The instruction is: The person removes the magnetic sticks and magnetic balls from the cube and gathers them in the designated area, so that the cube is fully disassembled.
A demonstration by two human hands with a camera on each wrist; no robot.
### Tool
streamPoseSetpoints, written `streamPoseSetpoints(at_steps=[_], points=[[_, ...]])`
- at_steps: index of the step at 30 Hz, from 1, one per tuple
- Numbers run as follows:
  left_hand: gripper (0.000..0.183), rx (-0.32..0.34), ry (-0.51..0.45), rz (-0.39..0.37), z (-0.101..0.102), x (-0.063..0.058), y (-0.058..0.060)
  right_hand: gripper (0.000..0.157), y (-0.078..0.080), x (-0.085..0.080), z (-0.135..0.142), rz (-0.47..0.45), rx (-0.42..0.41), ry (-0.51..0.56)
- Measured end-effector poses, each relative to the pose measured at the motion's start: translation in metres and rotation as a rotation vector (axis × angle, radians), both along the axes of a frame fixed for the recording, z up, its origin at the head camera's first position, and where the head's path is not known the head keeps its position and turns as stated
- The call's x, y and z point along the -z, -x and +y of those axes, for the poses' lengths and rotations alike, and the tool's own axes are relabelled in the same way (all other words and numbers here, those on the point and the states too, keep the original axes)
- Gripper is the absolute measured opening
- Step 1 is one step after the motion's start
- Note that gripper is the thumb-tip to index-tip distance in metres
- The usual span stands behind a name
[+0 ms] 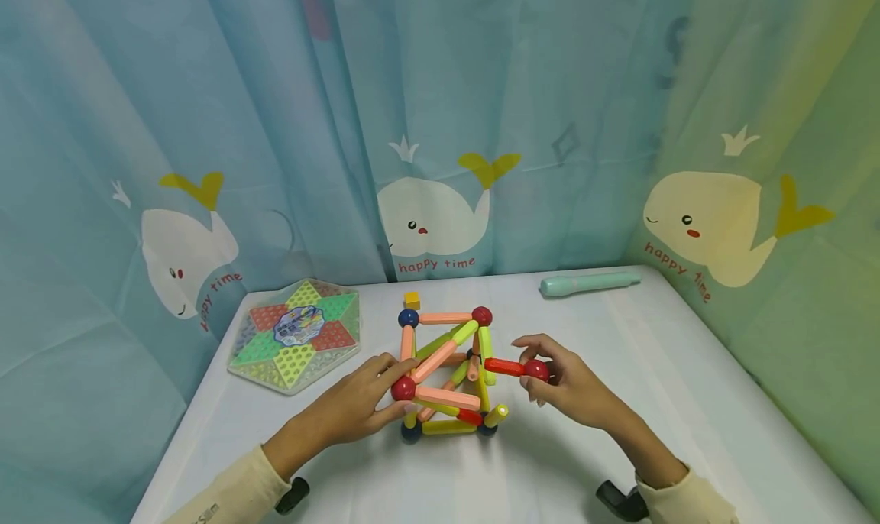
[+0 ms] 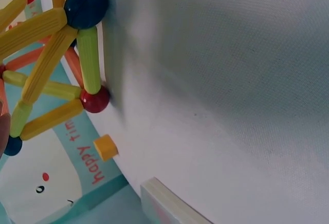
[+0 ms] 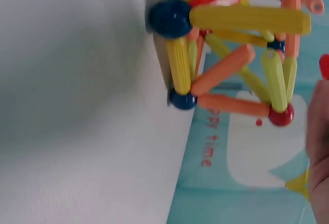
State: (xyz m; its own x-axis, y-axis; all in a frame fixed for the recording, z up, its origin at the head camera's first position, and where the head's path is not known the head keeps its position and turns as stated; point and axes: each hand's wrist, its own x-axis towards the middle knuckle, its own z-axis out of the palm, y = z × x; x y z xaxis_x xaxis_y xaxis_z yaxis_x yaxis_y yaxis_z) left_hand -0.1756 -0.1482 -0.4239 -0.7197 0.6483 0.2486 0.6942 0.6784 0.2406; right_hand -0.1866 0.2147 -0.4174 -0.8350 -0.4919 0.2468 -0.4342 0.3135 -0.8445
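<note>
A cube-like frame of magnetic building sticks and balls (image 1: 447,427) stands on the white table, with pink, yellow, green and red sticks joined by blue and red balls. At its near upper left corner my left hand (image 1: 351,402) grips a red ball (image 1: 403,388), thumb below and fingers above. To the right of the frame, my right hand (image 1: 574,386) pinches another red ball (image 1: 536,370). A red stick (image 1: 504,367) extends leftward from that ball, its far end beside a green upright stick (image 1: 486,348). The lower near right corner carries a yellow stick (image 1: 496,415) whose upper end is free.
A Chinese checkers box (image 1: 296,335) with a star pattern lies at the back left. Behind the frame sits a small yellow block (image 1: 412,300). Near the back right edge is a mint-green cylindrical tool (image 1: 590,283). Whale-print curtains (image 1: 591,127) surround the table.
</note>
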Motion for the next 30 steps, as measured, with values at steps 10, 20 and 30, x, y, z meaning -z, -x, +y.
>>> streamPoseSetpoints(at_steps=[10,20,30], points=[[0.064,-0.016,0.003,-0.037,-0.001,-0.001,-0.001,0.022,0.021,0.008,0.028,-0.121,0.021,-0.17],[0.063,-0.017,0.005,-0.029,-0.001,0.0,-0.001,0.014,0.057,0.041,0.067,0.008,0.22,-0.28],[0.063,-0.014,0.001,-0.03,0.0,0.0,-0.001,0.022,0.083,0.063,0.115,0.065,0.552,-0.53]])
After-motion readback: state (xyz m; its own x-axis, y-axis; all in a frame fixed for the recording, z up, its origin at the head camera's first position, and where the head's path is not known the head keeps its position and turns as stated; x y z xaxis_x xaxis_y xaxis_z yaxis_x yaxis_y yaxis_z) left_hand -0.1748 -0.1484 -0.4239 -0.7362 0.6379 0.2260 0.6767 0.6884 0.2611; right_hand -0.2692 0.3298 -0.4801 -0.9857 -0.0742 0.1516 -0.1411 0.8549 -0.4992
